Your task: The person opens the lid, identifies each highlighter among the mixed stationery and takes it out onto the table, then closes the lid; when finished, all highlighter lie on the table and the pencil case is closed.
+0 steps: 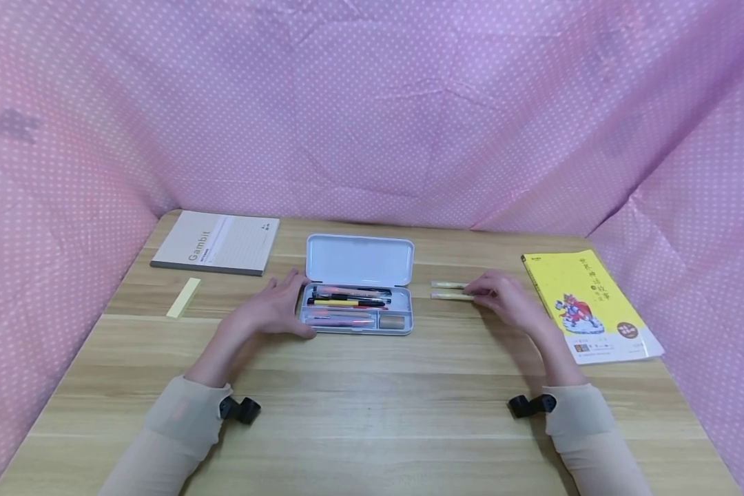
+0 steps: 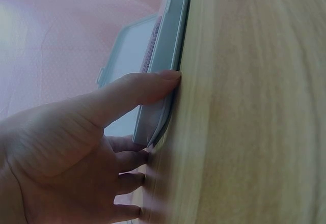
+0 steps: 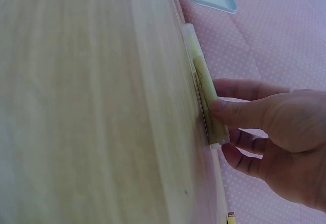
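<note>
An open pencil case (image 1: 356, 331) of pale blue-grey stands mid-table with its lid raised at the back. Several pens (image 1: 347, 301) lie in it, beside a small brown block (image 1: 392, 322). My left hand (image 1: 273, 306) holds the case's left end, thumb against the front wall (image 2: 160, 89); the other fingertips are partly hidden. To the right of the case lie two slim, clear-ended sticks with pale-yellow and gold labels, the front stick (image 1: 451, 297) and the back stick (image 1: 448, 284). My right hand (image 1: 502, 296) pinches the front stick's right end near the table.
A grey notebook (image 1: 217, 241) lies at the back left, with a pale yellow strip (image 1: 183, 297) in front of it. At the right is a yellow book (image 1: 589, 303). Pink dotted cloth (image 1: 372, 124) hangs behind the wooden table (image 1: 372, 413).
</note>
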The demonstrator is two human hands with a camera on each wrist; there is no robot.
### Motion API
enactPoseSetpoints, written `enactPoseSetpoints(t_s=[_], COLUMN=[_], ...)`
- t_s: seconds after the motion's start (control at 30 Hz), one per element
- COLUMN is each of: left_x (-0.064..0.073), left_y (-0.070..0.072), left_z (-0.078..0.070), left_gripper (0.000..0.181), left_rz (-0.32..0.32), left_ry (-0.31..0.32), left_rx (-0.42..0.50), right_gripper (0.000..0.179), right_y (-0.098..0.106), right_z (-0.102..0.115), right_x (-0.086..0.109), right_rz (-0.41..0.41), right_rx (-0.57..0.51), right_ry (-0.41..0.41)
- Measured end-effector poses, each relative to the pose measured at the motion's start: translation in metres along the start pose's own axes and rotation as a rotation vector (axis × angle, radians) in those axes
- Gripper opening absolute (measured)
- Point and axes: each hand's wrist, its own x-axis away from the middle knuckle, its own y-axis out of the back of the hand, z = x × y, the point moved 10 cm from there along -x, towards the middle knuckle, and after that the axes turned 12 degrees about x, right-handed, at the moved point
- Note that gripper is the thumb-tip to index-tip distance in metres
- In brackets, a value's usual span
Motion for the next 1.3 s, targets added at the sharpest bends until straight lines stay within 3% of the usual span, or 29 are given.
enactPoseSetpoints(t_s=[1.0, 1.3], left_x=[0.001, 0.003], left_y=[0.001, 0.001], left_z=[-0.003, -0.004], left_gripper=[0.108, 0.108], left_rz=[-0.005, 0.005], left_ry=[-0.01, -0.004], left_rx=[-0.009, -0.003], right_gripper=[0.027, 0.024], right_y=[-0.001, 0.01], right_z=[0.002, 0.008], right_x=[0.001, -0.005], right_rz=[0.025, -0.039], right_rx=[-0.006, -0.028], right_ry=[0.007, -0.046])
